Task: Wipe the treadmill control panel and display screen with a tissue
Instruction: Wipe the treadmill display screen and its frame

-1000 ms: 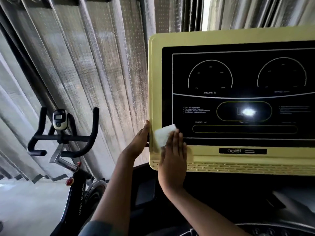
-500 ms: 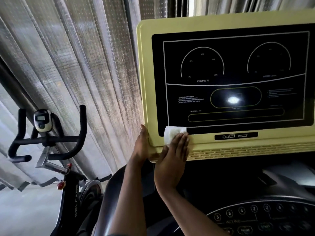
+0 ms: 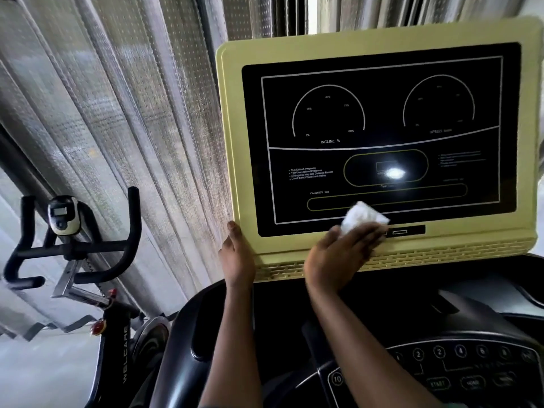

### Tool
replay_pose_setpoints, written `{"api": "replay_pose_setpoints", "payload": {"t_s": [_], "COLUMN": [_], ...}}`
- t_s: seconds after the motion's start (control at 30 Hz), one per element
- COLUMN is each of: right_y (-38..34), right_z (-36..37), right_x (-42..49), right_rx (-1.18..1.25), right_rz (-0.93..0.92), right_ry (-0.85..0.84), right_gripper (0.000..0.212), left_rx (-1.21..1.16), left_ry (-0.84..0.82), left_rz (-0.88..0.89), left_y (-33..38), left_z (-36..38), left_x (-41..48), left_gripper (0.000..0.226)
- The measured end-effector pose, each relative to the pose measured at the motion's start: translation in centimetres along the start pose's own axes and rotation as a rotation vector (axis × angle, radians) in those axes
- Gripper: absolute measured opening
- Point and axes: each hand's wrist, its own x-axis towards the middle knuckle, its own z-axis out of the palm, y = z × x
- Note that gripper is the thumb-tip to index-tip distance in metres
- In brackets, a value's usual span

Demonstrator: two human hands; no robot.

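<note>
Many curtain pleats [image 3: 117, 128] hang behind the display screen [image 3: 382, 128].

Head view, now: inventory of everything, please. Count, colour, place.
console frame: 1, pale yellow, upper right
screen: 1, black, white gauge markings, inside console frame
tissue: 1, white, at the screen's lower edge
control panel: 1, black with numbered buttons, bottom right
exercise bike: 1, black, lower left
bike monitor: 1, white and black, on the exercise bike's handlebars
curtain: 1, silvery grey, background left and top
left hand: 1, grips the console frame's lower-left edge
right hand: 1, presses the tissue against the screen
</note>
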Motion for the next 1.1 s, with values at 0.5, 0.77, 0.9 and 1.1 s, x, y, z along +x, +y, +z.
{"api": "replay_pose_setpoints", "payload": {"t_s": [0.5, 0.77, 0.9, 1.1], "right_y": [3.6, 6.0, 6.5, 9.7], "right_z": [-3.3, -4.8, -5.0, -6.6], "right_x": [7.4, 13.9, 10.8, 18.5], "right_rx": [0.047, 0.032, 0.036, 0.032], "right_rz": [0.073, 0.162, 0.0, 0.117], "right_ry": [0.005, 0.037, -0.023, 0.05], "right_gripper": [0.073, 0.073, 0.073, 0.073], "left_rx": [0.283, 0.314, 0.312, 0.313], "left_ry": [0.483, 0.514, 0.539, 0.616], "left_rz": [-0.004, -0.032, -0.065, -0.01], "left_y": [2.3, 2.9, 2.8, 2.8], "left_z": [3.7, 3.9, 4.2, 4.9], "left_x": [-0.2, -0.7, -0.6, -0.8], "left_gripper": [0.079, 0.075, 0.074, 0.053]}}
